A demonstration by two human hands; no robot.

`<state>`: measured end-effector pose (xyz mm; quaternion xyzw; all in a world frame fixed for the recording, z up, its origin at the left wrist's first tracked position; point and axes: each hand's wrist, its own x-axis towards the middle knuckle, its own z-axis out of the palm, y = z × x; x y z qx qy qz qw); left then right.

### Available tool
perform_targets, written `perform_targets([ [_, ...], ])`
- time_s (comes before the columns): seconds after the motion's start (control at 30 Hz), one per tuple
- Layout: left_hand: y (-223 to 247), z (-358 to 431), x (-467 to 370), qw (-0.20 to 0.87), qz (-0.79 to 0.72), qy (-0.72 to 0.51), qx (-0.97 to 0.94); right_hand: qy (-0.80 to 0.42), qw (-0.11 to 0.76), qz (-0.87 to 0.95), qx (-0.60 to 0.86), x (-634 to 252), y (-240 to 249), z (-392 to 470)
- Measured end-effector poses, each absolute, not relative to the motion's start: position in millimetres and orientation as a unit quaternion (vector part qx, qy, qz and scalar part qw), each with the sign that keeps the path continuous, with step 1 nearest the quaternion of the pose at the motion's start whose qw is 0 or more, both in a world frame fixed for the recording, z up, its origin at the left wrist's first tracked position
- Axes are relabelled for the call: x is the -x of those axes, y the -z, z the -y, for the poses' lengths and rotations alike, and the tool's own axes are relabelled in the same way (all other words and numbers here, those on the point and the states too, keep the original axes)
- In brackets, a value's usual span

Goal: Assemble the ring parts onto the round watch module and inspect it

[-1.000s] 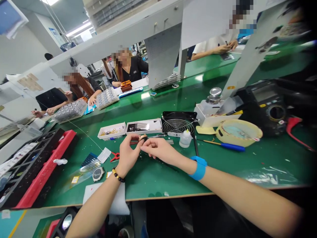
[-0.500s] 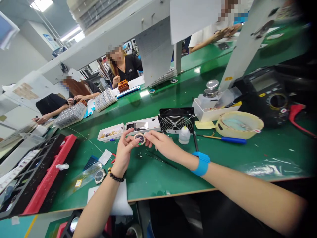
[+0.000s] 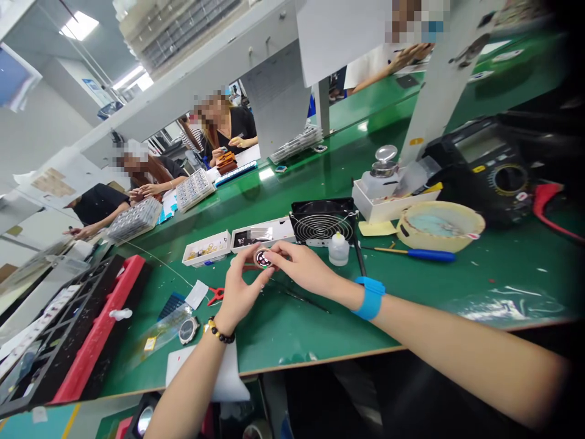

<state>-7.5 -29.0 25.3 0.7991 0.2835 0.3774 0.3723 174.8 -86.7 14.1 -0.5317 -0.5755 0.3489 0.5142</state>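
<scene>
Both hands, left (image 3: 241, 281) and right (image 3: 301, 268), grip a round watch face (image 3: 263, 258); near-left, gold rings (image 3: 209, 250) fill a white tray (image 3: 192, 261) on the green table (image 3: 278, 332).

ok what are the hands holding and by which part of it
A small round watch-like piece, pinched at its rim between the left hand and the right hand.

The round piece (image 3: 263, 258) is dark with white marks and a green spot; the tabletop (image 3: 292, 332) is green, the wristband (image 3: 370, 298) blue, the beaded bracelet (image 3: 221, 331) black and yellow, the bowl (image 3: 439, 242) pale yellow.
</scene>
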Motion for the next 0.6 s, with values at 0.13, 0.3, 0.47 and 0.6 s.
perform_targets([
  [0.13,-26.9,24.0,9.2,0.456,-0.303,-0.384,-0.743,-0.264,0.514,0.612,0.539,-176.0,-12.3,88.1],
  [0.3,-25.6,20.6,13.5,0.381,-0.274,-0.432,-0.770,-0.074,0.551,0.680,0.478,-177.6,-9.1,89.5],
  [0.47,-19.6,20.3,14.7,0.263,-0.237,-0.467,-0.810,-0.046,0.570,0.700,0.428,-177.3,-10.0,90.1],
  [0.6,-17.8,20.6,16.2,0.205,-0.210,-0.473,-0.831,-0.041,0.591,0.689,0.418,-175.4,-12.6,92.0],
])
